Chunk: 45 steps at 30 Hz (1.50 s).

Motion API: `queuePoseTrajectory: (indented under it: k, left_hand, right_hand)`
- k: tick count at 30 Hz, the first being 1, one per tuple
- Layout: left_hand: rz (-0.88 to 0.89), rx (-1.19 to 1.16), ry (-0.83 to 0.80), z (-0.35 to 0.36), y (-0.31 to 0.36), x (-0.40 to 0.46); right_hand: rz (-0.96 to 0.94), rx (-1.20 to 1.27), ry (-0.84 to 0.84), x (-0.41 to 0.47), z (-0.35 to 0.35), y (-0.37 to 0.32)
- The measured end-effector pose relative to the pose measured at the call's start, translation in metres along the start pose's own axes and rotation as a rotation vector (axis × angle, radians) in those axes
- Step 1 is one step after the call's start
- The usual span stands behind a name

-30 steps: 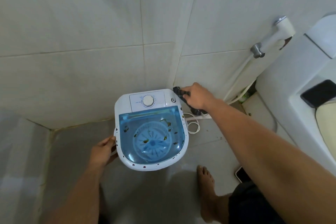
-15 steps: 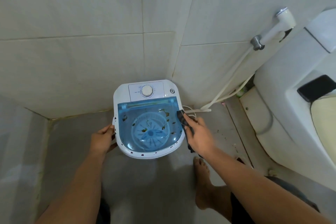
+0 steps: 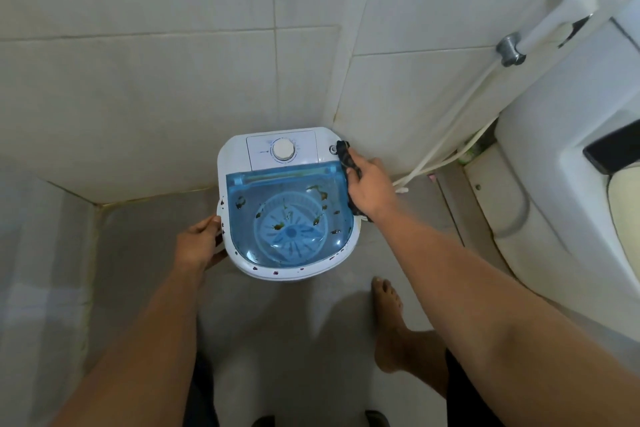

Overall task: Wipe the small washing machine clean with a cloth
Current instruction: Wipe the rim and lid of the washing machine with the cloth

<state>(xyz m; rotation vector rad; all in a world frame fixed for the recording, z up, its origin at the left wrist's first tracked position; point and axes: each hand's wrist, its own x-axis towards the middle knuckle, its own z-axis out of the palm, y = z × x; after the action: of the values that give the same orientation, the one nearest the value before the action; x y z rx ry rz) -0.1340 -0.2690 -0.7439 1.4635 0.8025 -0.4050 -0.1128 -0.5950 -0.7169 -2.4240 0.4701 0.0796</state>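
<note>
At frame centre we see the small washing machine [image 3: 287, 204]: glossy white plastic, rounded front, translucent blue lid [image 3: 287, 218] flecked with dark spots. Our right hand [image 3: 370, 187] presses a crumpled dark cloth [image 3: 346, 158] against its right rim, grip closed on the cloth, which the palm mostly hides. Our left hand [image 3: 199, 246] cups the left rim, fingers curled under out of sight

A small washer [image 3: 287, 204] stands on the floor in a tiled corner. The left hand [image 3: 199, 246] grips its left rim. The right hand [image 3: 370, 189] presses a dark cloth [image 3: 348, 158] on its right edge. Toilet [image 3: 568, 163] at right.
</note>
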Motion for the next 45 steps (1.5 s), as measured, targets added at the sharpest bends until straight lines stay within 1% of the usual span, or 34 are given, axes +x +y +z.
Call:
queuePoseTrajectory:
  k: [2,6,11,13,15,16,17,18,20,21,23,24,26,27,28,30,32,33,35,36,37,39,40,41,43,45]
  left_hand:
    - [0.004,-0.003,-0.005,-0.001,0.000,0.000]
    - [0.002,0.003,-0.008,-0.002,0.001,0.001]
    - [-0.001,-0.007,-0.013,0.000,0.004,-0.004]
    - [-0.004,0.000,-0.016,0.000,0.005,-0.004]
    - [-0.002,0.008,-0.018,-0.001,0.006,-0.005]
    - [0.002,0.014,-0.016,-0.001,0.006,-0.005]
    - [0.006,0.021,-0.014,0.001,0.006,-0.006]
    - [0.011,0.026,-0.009,0.002,0.005,-0.006]
    - [0.015,0.027,0.005,0.004,0.005,-0.006]
    - [0.012,0.029,0.008,0.004,0.005,-0.006]
    - [0.003,0.028,-0.004,0.005,0.009,-0.009]
    - [-0.002,0.026,-0.013,0.005,0.009,-0.010]
    - [-0.012,0.030,-0.021,0.002,0.009,-0.008]
    - [-0.015,0.032,-0.025,0.001,0.009,-0.008]
    - [-0.018,0.036,-0.028,0.000,0.007,-0.006]
    - [-0.010,0.042,-0.022,-0.001,0.006,-0.004]
    - [0.016,0.059,-0.017,0.000,0.006,-0.003]
    - [0.026,0.077,-0.023,0.000,0.007,-0.003]
    - [0.027,0.102,-0.036,-0.002,0.009,-0.001]
    - [0.024,0.107,-0.045,-0.004,0.008,0.001]
    - [0.017,0.113,-0.055,-0.005,0.009,0.001]
    - [0.010,0.133,-0.068,-0.007,0.010,0.002]
    - [0.010,0.135,-0.076,-0.008,0.009,0.003]
    - [0.011,0.127,-0.086,-0.008,0.008,0.003]
    - [0.011,0.102,-0.093,-0.008,0.006,0.004]
    - [0.005,0.083,-0.094,-0.008,0.006,0.005]
  right_hand:
    - [0.009,0.108,0.031,-0.014,0.002,0.009]
    - [0.041,0.205,0.099,-0.052,0.014,0.025]
    - [0.182,0.363,0.225,-0.117,0.034,0.023]
    - [0.183,0.367,0.206,-0.153,0.039,0.030]
    - [0.159,0.319,0.113,-0.180,0.035,0.041]
    - [0.145,0.312,0.073,-0.185,0.028,0.045]
    - [0.130,0.332,0.071,-0.183,0.020,0.049]
    - [0.125,0.350,0.108,-0.175,0.012,0.050]
    - [0.169,0.317,0.217,-0.153,-0.005,0.042]
    - [0.188,0.298,0.244,-0.143,-0.009,0.036]
    - [0.220,0.282,0.223,-0.142,0.001,0.026]
    - [0.246,0.289,0.201,-0.151,0.011,0.023]
    - [0.291,0.292,0.210,-0.182,0.032,0.011]
    - [0.273,0.261,0.234,-0.199,0.038,0.003]
    - [0.211,0.224,0.255,-0.214,0.044,-0.005]
    - [0.029,0.165,0.249,-0.233,0.055,-0.013]
    - [-0.105,0.150,0.102,-0.239,0.068,-0.013]
    - [-0.178,0.101,-0.013,-0.240,0.075,-0.013]
    - [-0.343,-0.091,-0.244,-0.245,0.084,-0.013]
    - [-0.400,-0.118,-0.307,-0.247,0.083,-0.013]
    - [-0.416,-0.085,-0.290,-0.245,0.075,-0.015]
    - [-0.360,0.005,-0.134,-0.232,0.057,-0.012]
    - [-0.335,0.004,-0.051,-0.224,0.050,-0.007]
    - [-0.311,-0.020,-0.004,-0.217,0.044,-0.001]
    - [-0.279,-0.086,0.020,-0.208,0.040,0.006]
    - [-0.303,-0.169,0.004,-0.208,0.047,0.002]
